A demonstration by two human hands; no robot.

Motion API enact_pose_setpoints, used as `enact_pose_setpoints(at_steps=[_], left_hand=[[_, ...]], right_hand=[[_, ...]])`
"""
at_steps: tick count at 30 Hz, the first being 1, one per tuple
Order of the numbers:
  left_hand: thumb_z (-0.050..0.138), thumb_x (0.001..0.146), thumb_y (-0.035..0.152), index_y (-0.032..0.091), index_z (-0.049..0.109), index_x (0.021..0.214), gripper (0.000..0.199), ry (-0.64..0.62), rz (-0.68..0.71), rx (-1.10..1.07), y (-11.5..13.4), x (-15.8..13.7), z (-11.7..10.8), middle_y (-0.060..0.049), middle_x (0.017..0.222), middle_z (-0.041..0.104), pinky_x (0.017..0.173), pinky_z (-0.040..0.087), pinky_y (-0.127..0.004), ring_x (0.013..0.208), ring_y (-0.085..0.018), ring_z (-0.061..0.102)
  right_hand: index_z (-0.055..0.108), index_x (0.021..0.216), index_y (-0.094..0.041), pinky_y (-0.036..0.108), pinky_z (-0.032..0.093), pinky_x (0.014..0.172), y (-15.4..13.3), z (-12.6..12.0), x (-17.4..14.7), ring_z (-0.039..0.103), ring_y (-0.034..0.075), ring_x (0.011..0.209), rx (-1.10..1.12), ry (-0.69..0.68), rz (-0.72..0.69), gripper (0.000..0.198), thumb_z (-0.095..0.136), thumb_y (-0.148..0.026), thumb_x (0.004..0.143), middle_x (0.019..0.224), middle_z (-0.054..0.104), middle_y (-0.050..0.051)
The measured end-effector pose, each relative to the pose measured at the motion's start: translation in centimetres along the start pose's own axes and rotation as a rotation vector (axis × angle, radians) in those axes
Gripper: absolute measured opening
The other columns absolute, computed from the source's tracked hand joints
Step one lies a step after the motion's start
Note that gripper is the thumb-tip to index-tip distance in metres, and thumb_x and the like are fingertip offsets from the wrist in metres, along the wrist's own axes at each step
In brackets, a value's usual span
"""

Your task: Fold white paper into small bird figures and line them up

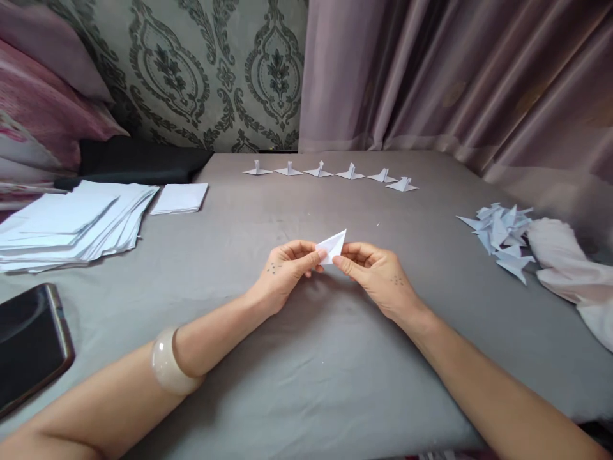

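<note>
Evidently the folding is well under way, judging by how things lie. Six upright-centred folded pieces (320, 171) stand in a row along the far side of the worktop (268, 390), and a loose heap of folded paper (500, 230) lies near its right side; whether the heaped pieces are finished or only part-folded, I cannot tell. One piece seems to be mid-way: a small folded paper (332, 245), in front of the person near the middle of the view, apparently raised just above the surface. The left hand (288, 268) pinches it at its left edge between thumb and fingers, and the right hand (376, 275) grips its lower right edge the same way. Plenty of stock looks unused: a broad, uneven stack of sheets (67, 223) on the left, with a smaller, neater stack (180, 199) just beside it.

The paper is white, plain and matt, creased to a sharp tip in the held piece; the row pieces have flat, pointed wings around a narrow raised centre. The worktop wears a smooth grey cloth, faintly wrinkled. A dark, glossy phone (31, 348) lies at the left, and a soft pale fabric (565, 259) bunches beside the heap.
</note>
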State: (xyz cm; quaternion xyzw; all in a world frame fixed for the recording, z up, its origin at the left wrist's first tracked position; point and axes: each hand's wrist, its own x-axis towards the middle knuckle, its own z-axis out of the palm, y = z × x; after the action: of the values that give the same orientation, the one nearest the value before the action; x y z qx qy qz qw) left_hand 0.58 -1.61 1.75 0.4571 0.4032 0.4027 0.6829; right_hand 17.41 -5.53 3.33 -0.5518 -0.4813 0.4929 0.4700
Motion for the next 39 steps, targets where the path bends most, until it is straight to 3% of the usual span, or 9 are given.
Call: enact_pose_setpoints(at_steps=[4, 8, 14, 18, 20, 24, 32, 37, 39], left_hand=[[0.077, 0.068, 0.029, 0.017, 0.066, 0.093, 0.029, -0.002, 0.001, 0.123, 0.4, 0.5, -0.6, 0.001, 0.073, 0.066, 0.059, 0.04, -0.02, 0.064, -0.009, 0.056], [0.068, 0.075, 0.034, 0.014, 0.067, 0.087, 0.023, 0.018, 0.018, 0.315, 0.7, 1.2, -1.4, -0.004, 0.08, 0.069, 0.062, 0.04, -0.022, 0.068, -0.011, 0.058], [0.058, 0.079, 0.028, 0.015, 0.068, 0.083, 0.017, 0.062, 0.155, 0.65, 0.6, 2.8, -2.3, -0.004, 0.076, 0.067, 0.061, 0.04, -0.023, 0.067, -0.013, 0.056], [0.056, 0.078, 0.021, 0.015, 0.068, 0.08, 0.013, 0.001, 0.253, 0.875, 0.8, 4.1, -2.7, -0.003, 0.073, 0.064, 0.065, 0.04, -0.025, 0.068, -0.013, 0.055], [0.059, 0.077, 0.021, 0.015, 0.068, 0.087, 0.014, -0.022, 0.263, 0.924, 0.8, 4.6, -2.9, -0.003, 0.079, 0.065, 0.067, 0.041, -0.025, 0.07, -0.014, 0.055], [0.067, 0.075, 0.03, 0.014, 0.067, 0.101, 0.03, -0.008, 0.239, 0.982, 0.5, 4.9, -2.9, -0.007, 0.091, 0.065, 0.073, 0.043, -0.029, 0.078, -0.016, 0.055], [0.066, 0.075, 0.024, 0.016, 0.07, 0.086, 0.014, 0.01, 0.222, 0.979, 0.4, 4.6, -2.4, -0.004, 0.084, 0.059, 0.075, 0.041, -0.03, 0.076, -0.015, 0.05], [0.063, 0.077, 0.023, 0.015, 0.066, 0.079, 0.009, -0.022, 0.222, 0.772, 0.0, 4.2, -2.6, -0.003, 0.08, 0.062, 0.07, 0.041, -0.026, 0.075, -0.014, 0.053], [0.061, 0.079, 0.027, 0.015, 0.064, 0.08, 0.013, -0.042, 0.191, 0.668, -0.1, 3.9, -2.6, -0.003, 0.081, 0.063, 0.067, 0.041, -0.025, 0.072, -0.013, 0.054]], right_hand=[[0.07, 0.094, -0.018, 0.028, 0.049, 0.071, -0.1, -0.9, 1.3, 0.065, 0.014, 0.077, -0.131, -0.147, 0.124, 0.03, 0.072, -0.037, 0.071, 0.088, 0.072, 0.005], [0.066, 0.096, -0.017, 0.024, 0.045, 0.059, -0.2, -1.5, 3.7, 0.059, 0.01, 0.061, -0.29, -0.203, 0.129, 0.032, 0.072, -0.034, 0.07, 0.077, 0.069, 0.001], [0.067, 0.093, -0.018, 0.027, 0.044, 0.062, 0.8, -0.7, 6.8, 0.059, 0.013, 0.066, -0.563, -0.172, -0.02, 0.023, 0.064, -0.031, 0.074, 0.077, 0.069, 0.002], [0.069, 0.089, -0.02, 0.029, 0.044, 0.069, 1.6, -0.4, 7.0, 0.058, 0.014, 0.071, -0.735, -0.125, -0.167, 0.017, 0.06, -0.028, 0.077, 0.085, 0.068, 0.003], [0.069, 0.09, -0.02, 0.029, 0.043, 0.072, 1.8, -0.4, 6.8, 0.057, 0.014, 0.075, -0.764, -0.093, -0.223, 0.016, 0.06, -0.026, 0.077, 0.09, 0.067, 0.004], [0.066, 0.102, -0.02, 0.029, 0.045, 0.071, 2.1, -0.5, 6.4, 0.054, 0.012, 0.067, -0.695, -0.071, -0.197, 0.026, 0.062, -0.026, 0.077, 0.09, 0.068, 0.003], [0.057, 0.117, -0.021, 0.031, 0.048, 0.073, 2.0, -0.3, 6.2, 0.053, 0.007, 0.059, -0.583, -0.064, -0.154, 0.043, 0.063, -0.024, 0.074, 0.113, 0.066, 0.006], [0.055, 0.121, -0.02, 0.03, 0.048, 0.069, 1.9, -0.4, 6.3, 0.052, 0.007, 0.056, -0.528, -0.069, -0.101, 0.052, 0.067, -0.026, 0.071, 0.109, 0.067, 0.007], [0.059, 0.113, -0.017, 0.029, 0.048, 0.066, 1.8, -0.5, 6.3, 0.054, 0.008, 0.058, -0.436, -0.115, -0.057, 0.044, 0.067, -0.027, 0.071, 0.101, 0.069, 0.006]])
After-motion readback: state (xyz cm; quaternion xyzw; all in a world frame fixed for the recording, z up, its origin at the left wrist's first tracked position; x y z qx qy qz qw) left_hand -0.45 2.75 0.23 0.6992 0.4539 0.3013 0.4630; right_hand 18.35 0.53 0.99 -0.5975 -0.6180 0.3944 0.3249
